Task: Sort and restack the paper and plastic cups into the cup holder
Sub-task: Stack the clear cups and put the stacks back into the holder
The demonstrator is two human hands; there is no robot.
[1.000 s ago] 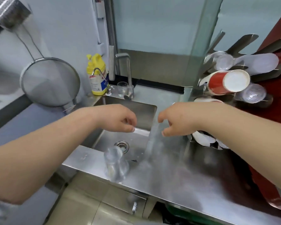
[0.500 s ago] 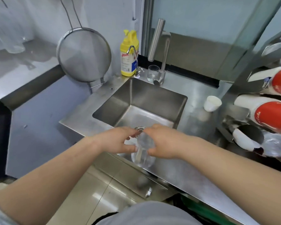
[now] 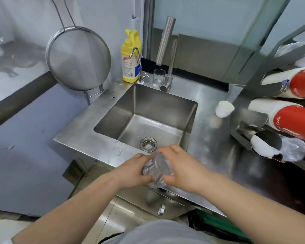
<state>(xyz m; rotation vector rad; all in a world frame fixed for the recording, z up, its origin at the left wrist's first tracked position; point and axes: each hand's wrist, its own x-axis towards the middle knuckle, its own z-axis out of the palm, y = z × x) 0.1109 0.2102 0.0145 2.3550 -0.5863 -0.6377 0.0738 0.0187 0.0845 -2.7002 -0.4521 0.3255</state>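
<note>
Both hands hold a stack of clear plastic cups over the front rim of the steel sink. My left hand grips the stack from the left; my right hand curls round it from the right. At the right edge stands the metal cup holder, its tubes holding red-and-white paper cup stacks, a white paper cup stack and a clear plastic cup stack. A small white paper cup lies on the counter beside the holder.
A yellow soap bottle, a drinking glass and a steel tap stand behind the sink. A round mesh strainer hangs at the left wall. The counter drops off to the floor at its front edge.
One second ago my hands were apart above the sink with the cups standing on the rim. They then closed on the stack, and it is now lifted slightly and tilted.
</note>
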